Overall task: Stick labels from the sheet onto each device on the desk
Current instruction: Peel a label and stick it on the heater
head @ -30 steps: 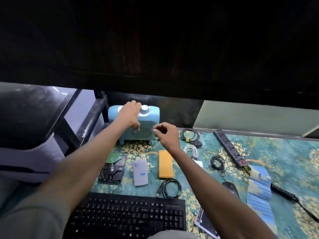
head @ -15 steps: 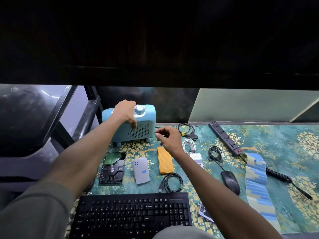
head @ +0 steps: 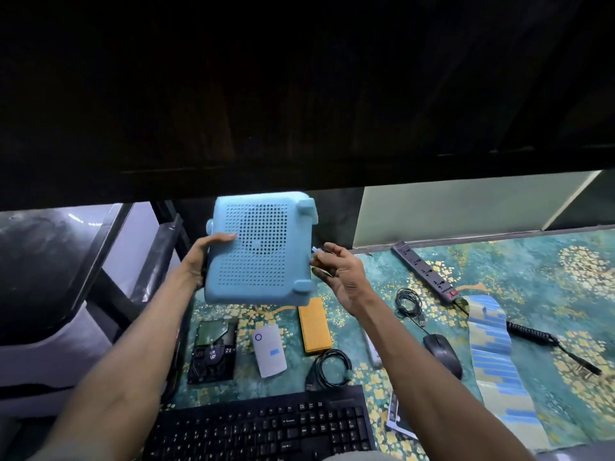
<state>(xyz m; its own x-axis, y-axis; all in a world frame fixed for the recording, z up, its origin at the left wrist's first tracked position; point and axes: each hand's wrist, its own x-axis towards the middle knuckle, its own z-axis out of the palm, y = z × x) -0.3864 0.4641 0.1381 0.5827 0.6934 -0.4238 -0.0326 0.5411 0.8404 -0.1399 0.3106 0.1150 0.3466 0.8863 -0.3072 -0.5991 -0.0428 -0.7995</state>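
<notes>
Left hand (head: 199, 261) clamped on raised blue heater (head: 259, 247); right hand (head: 342, 271) pinching label (head: 314, 249) at its edge.

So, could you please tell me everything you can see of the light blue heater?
The light blue heater looks like matte plastic, with rounded corners, a perforated grille panel facing the camera and two stubby feet on its right edge. It is lifted off the desk and turned on its side. The left hand grips its left edge; the right hand pinches a small blue label beside its right edge.

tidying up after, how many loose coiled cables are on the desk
2 clearly: a black USB cable above the keyboard, a thin black coil near the power strip. Others may hide behind the right forearm.
</notes>
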